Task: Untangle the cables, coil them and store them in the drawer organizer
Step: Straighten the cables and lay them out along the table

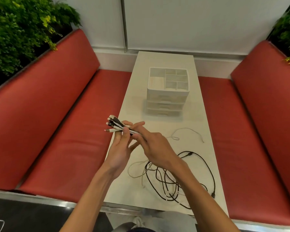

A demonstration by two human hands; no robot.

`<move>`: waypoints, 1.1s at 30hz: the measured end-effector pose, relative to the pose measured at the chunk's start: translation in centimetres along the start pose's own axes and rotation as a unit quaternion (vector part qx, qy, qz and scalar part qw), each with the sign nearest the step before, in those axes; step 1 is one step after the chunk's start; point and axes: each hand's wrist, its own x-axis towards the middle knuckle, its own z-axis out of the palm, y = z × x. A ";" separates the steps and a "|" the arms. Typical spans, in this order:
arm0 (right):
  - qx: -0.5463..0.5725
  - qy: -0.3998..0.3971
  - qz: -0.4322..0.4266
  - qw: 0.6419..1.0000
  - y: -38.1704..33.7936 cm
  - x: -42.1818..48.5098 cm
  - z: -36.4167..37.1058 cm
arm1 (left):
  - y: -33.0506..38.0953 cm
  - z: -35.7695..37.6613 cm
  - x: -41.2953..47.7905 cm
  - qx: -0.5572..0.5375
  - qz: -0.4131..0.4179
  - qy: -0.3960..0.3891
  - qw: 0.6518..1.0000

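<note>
**Together on the plug ends**

Both hands met above the near left edge of the worktop [136, 106]. The left hand [119, 148], palm up, had its fingers curled round a bundle of black and white plug ends [113, 125], which fanned out up and to the left. The right hand [156, 148] lay over the same bundle from the other side, thumb and fingers pinching it, with the index finger stretched along it.

Below the hands, the cables [171, 180] sprawled in a loose black and white tangle on the worktop. A thin white cable [185, 128] curled just beyond the right hand. Farther back stood the white drawer organizer [167, 96], its open top split into compartments. Red benches [57, 114] ran along both sides, with green plants [15, 30] behind them.
</note>
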 end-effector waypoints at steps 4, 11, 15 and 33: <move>-0.090 0.012 0.001 0.996 0.1 0.0 -2.9 | -0.8 -3.1 0.4 0.132 -0.038 -0.078 0.987; -0.237 -0.077 -0.058 0.967 -0.2 -0.7 -6.3 | 2.4 -8.6 4.7 0.222 -0.017 0.024 0.975; -0.300 -0.119 -0.116 0.939 -1.1 -0.8 -5.5 | 7.8 -5.8 5.9 0.266 -0.018 -0.111 0.957; -0.016 0.027 0.000 1.000 6.8 0.0 -0.6 | 6.6 -0.3 4.9 0.594 0.026 -0.141 0.792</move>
